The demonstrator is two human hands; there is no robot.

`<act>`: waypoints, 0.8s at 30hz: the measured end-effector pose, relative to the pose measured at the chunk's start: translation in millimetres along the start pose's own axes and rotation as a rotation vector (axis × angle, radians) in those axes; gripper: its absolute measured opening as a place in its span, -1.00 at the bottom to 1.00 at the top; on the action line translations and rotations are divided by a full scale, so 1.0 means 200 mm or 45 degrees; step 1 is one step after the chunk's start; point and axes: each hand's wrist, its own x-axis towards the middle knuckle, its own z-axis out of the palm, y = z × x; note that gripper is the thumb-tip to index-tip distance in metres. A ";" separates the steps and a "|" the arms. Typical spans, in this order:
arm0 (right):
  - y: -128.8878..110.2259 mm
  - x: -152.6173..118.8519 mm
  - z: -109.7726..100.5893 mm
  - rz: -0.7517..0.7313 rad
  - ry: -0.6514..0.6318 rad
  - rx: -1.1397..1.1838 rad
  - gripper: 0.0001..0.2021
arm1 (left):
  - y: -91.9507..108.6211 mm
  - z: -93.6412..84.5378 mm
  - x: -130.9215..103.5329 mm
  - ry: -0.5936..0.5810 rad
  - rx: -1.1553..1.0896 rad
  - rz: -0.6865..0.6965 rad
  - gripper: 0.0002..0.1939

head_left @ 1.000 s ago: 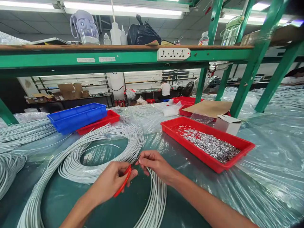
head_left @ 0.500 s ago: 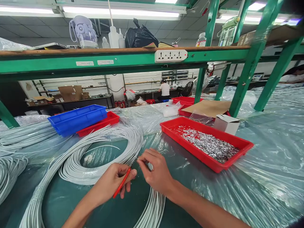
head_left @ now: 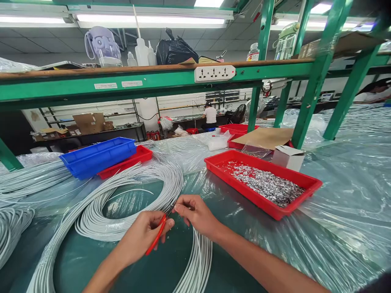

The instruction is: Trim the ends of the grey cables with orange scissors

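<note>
My left hand point(head_left: 143, 236) is closed around red-handled pliers point(head_left: 157, 237), their dark metal jaws pointing up and right toward my other hand. Thumb and fingertips of my right hand point(head_left: 195, 213) are pinched just past the jaws; what sits between them is too small to make out. Beneath both hands lies a large coil of white cable point(head_left: 122, 221), with one strand's end loose inside the ring. A bundle of the same cable point(head_left: 197, 264) runs under my right wrist toward the table's near edge.
A red tray point(head_left: 262, 183) of small shiny metal pieces stands to the right. Behind the coil, a blue tray point(head_left: 99, 156) rests partly on a red one point(head_left: 142, 156). A green shelf frame point(head_left: 152, 83) crosses above the table; a white box point(head_left: 287, 158) stands behind the metal pieces.
My right hand has turned and shifted slightly left, its fingertips now nearer the pliers' jaws. The pliers' handles look a little more spread. The whole view has moved slightly.
</note>
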 end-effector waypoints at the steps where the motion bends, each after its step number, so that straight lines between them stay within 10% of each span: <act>1: 0.00 0.00 0.00 -0.044 0.036 -0.020 -0.76 | 0.00 0.00 0.00 -0.002 -0.005 -0.016 -0.58; 10: -0.03 -0.05 0.05 -0.489 0.417 -0.625 -0.81 | -0.03 0.04 0.02 -0.056 -0.231 -0.114 -0.52; 24: -0.01 -0.07 0.10 -0.631 0.411 -0.650 -0.77 | 0.02 0.06 0.03 0.358 -0.378 0.123 -0.59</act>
